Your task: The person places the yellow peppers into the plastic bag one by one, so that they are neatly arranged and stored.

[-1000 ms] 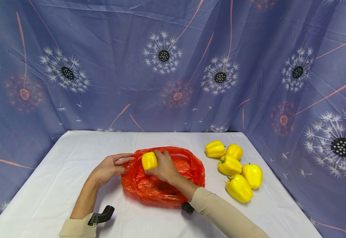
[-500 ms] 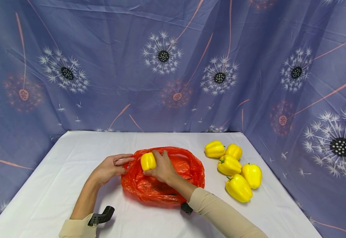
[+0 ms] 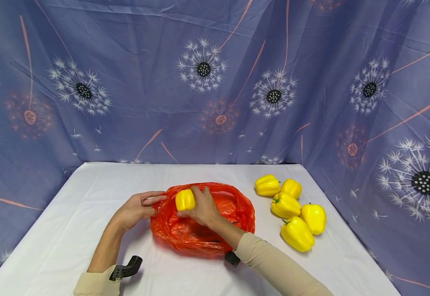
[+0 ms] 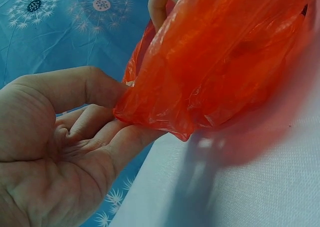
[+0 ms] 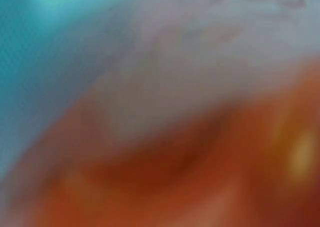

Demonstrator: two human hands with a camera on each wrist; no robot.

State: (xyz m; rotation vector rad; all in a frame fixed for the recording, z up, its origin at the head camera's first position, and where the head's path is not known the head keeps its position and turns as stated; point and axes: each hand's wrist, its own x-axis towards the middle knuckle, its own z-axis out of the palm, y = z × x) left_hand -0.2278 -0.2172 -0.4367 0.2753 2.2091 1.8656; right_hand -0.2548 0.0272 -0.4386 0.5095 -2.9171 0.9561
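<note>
A red plastic bag [image 3: 196, 236] lies with its mouth spread wide in the middle of the table. At its left rim my left hand [image 3: 135, 211] pinches the thin plastic between thumb and fingers, as the left wrist view shows with the bag edge [image 4: 165, 119] between them. My right hand [image 3: 203, 207] reaches over the bag's mouth and grips a yellow bell pepper [image 3: 185, 200] from its right side, within the rim at the left. The right wrist view is a blur of red and grey, so the fingertips cannot be made out there.
Several yellow bell peppers [image 3: 286, 205] lie in a loose group on the white-covered table [image 3: 340, 263], right of the bag. A blue patterned cloth [image 3: 144, 82] hangs behind the table and along both sides.
</note>
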